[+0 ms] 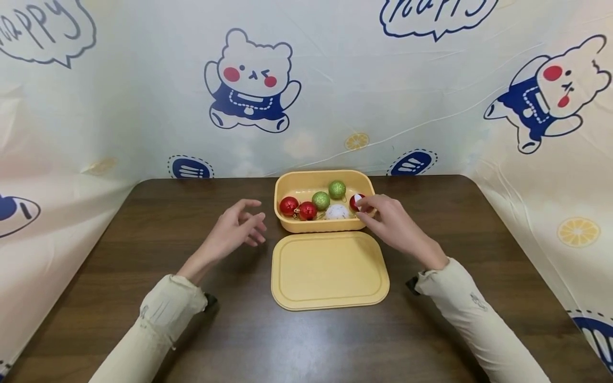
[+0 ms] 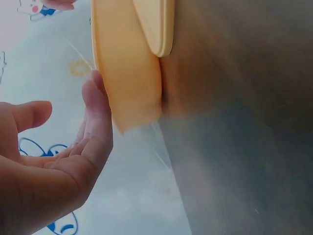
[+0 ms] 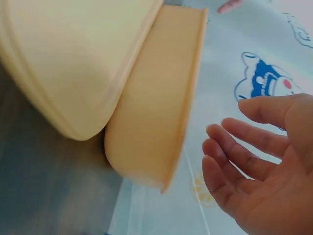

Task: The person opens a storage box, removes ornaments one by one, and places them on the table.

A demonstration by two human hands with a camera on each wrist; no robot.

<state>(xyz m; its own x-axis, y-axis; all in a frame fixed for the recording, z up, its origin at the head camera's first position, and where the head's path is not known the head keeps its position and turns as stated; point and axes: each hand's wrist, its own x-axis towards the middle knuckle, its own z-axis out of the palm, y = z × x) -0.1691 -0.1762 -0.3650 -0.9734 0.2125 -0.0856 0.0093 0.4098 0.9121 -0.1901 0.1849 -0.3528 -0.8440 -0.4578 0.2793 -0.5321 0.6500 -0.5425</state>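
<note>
Head view: printed backdrop (image 1: pixel 330 80) carries handwritten-style "happy" inside speech bubbles (image 1: pixel 433 21) at upper left and upper right, both cropped by the frame edge. Yellow plastic box (image 1: pixel 325 227) sits at frame centre, at the far edge of the brown table (image 1: pixel 230 340); mouth faces up, long axis runs left–right. Matching lid (image 1: pixel 331 270) lies flat just below it in the frame, long axis also left–right. Box contents: two red baubles (image 1: pixel 289 206) at its left, the inner one's gold cap toward frame left; two green glitter baubles (image 1: pixel 337 189) at middle; white bauble (image 1: pixel 337 211) at the near wall; red-and-white bauble (image 1: pixel 355 202) at the right end. Left hand (image 1: pixel 232 230): near the box's left end, fingers relaxed, nothing held. Right hand (image 1: pixel 396 222): fingertips over the box's right end, overlapping the red-and-white bauble in view; right wrist view shows fingers loose, ungrasping.
</note>
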